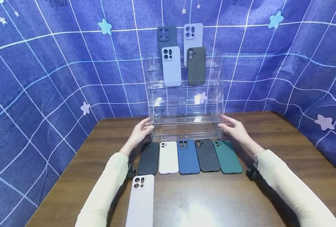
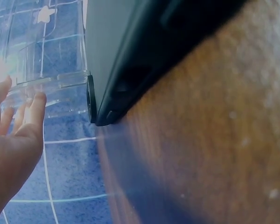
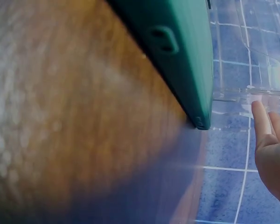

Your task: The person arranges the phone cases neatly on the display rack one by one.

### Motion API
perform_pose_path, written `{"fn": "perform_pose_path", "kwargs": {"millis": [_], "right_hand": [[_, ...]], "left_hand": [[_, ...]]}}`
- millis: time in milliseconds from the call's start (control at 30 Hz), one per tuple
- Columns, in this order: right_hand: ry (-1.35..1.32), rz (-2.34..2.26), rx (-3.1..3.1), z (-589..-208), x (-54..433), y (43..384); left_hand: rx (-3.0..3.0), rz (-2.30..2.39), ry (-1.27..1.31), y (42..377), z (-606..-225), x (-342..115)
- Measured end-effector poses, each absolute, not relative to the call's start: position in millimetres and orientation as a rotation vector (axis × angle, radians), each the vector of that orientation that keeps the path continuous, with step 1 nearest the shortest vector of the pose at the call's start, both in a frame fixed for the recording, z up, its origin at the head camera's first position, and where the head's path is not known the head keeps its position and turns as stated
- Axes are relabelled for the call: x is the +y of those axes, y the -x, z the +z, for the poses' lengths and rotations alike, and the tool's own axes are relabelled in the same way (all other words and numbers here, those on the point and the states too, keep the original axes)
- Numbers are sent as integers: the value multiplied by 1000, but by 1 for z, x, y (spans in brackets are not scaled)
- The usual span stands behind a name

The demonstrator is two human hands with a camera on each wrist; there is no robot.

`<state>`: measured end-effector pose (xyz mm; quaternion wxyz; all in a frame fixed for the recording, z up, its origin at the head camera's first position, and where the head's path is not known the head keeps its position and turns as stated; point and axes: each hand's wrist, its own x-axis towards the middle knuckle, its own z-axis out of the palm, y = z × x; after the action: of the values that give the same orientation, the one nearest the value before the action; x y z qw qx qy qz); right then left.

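Observation:
A clear tiered display stand (image 1: 185, 119) rises at the back of the wooden table. My left hand (image 1: 139, 132) holds its left side near the bottom, the thumb toward the front. On the opposite side my right hand (image 1: 236, 129) holds it in the same way. Four upright phone cases fill part of the upper tiers: dark blue (image 1: 168, 33), lilac (image 1: 197, 39), pale blue (image 1: 172, 71) and dark olive (image 1: 196, 71). Before the stand lie a black case (image 1: 148, 159), white case (image 1: 168, 157), blue case (image 1: 188, 159), dark grey case (image 1: 208, 156) and green case (image 1: 228, 157).
A pale pink phone case (image 1: 140, 201) lies nearer me, beside my left forearm. Blue gridded cloth (image 1: 71, 72) with stars hangs behind the table (image 1: 292, 142). In the wrist views, the black case (image 2: 112, 42) and green case (image 3: 191, 56) loom close to the cameras.

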<state>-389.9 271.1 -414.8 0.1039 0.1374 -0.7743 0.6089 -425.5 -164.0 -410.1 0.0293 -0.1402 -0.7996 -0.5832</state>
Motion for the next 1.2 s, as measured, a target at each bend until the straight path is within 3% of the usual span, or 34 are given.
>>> {"fn": "perform_pose_path", "kwargs": {"millis": [267, 567, 900, 1200], "right_hand": [[-323, 1871, -2266, -400, 263, 371], [-346, 1786, -2261, -411, 275, 383], [-312, 1763, -2307, -410, 274, 380], [-333, 1745, -2334, -411, 268, 383]], "left_hand": [[-2424, -1824, 326, 425, -408, -162], [-2444, -1932, 432, 418, -409, -161], [-2617, -1469, 632, 384, -413, -179], [-2644, -1545, 693, 341, -411, -197]]}}
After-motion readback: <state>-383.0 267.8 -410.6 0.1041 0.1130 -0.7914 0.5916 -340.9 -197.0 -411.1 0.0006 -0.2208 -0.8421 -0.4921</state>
